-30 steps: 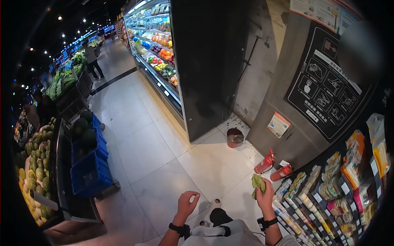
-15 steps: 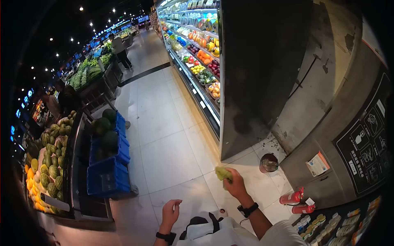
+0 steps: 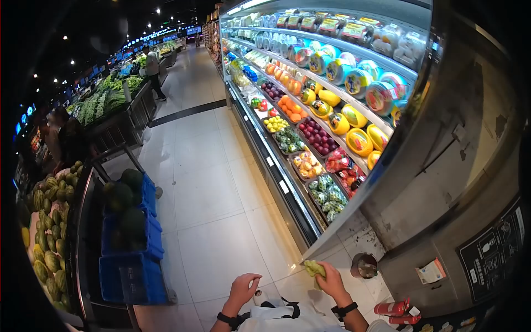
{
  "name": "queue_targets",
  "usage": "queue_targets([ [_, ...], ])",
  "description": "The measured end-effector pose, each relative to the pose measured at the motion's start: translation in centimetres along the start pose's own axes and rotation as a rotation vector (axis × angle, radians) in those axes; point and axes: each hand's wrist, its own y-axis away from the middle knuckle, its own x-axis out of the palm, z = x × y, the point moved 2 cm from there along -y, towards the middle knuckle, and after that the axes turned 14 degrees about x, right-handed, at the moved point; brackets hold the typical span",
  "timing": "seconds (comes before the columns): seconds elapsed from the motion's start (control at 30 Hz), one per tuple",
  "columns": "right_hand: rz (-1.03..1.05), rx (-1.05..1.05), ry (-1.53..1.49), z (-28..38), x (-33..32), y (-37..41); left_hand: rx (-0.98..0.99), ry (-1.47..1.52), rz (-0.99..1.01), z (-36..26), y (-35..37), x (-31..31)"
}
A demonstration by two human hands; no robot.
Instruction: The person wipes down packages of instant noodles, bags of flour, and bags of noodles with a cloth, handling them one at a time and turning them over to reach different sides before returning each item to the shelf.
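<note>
My right hand [image 3: 330, 280] grips a crumpled yellow-green cloth [image 3: 315, 269], which pokes out past the fingertips on the left side. Its fingers are closed around the cloth, low in the view near the bottom corner of the refrigerated display case [image 3: 283, 191]. To the left, in front of my body, my left hand [image 3: 243, 289] hangs in the air with nothing in it. Its fingers are loosely bent, with a gap between thumb and fingers. Both wrists wear dark bands.
Blue crates [image 3: 133, 276] with dark melons stand on the left beside a bin of striped melons [image 3: 52, 260]. A bucket [image 3: 365, 265] and red fire extinguishers [image 3: 391, 307] are at the right. Tiled aisle floor [image 3: 207, 188] runs ahead; a person [image 3: 153, 69] stands farther along it.
The view has moved closer to the display case, so more of its shelves show. The bucket and crates sit lower in view. My right hand still holds the cloth.
</note>
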Motion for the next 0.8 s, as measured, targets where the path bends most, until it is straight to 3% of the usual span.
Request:
queue_targets([
  [0.13, -0.185, 0.057, -0.002, 2.9, 0.7, -8.7, 0.19, 0.027, 0.125, 4.9, -12.3, -2.4],
  [0.23, -0.184, 0.024, -0.028, 4.0, 3.0, -15.3, 0.317, 0.04, 0.148, 6.4, -20.7, -3.8],
  [0.37, -0.159, 0.052, -0.047, 3.6, 6.7, -24.9, 0.312, 0.078, 0.186, 12.2, -29.6, -4.7],
  [0.5, -0.26, 0.056, -0.035, 2.4, 9.4, -37.2, 0.162, 0.021, 0.169, 21.3, -36.7, -5.8],
  [0.57, -0.371, 0.1, -0.054, 3.8, 10.1, -48.0, -0.03, 0.05, 0.17, 27.1, -41.5, -7.9],
  [0.63, -0.412, 0.071, -0.061, 5.2, 10.3, -54.9, -0.049, 0.01, 0.2, 30.6, -45.3, -9.9],
  [0.8, -0.155, -0.035, -0.071, 11.9, 14.5, -70.2, -0.154, 0.035, 0.13, 38.7, -51.7, -13.5],
])
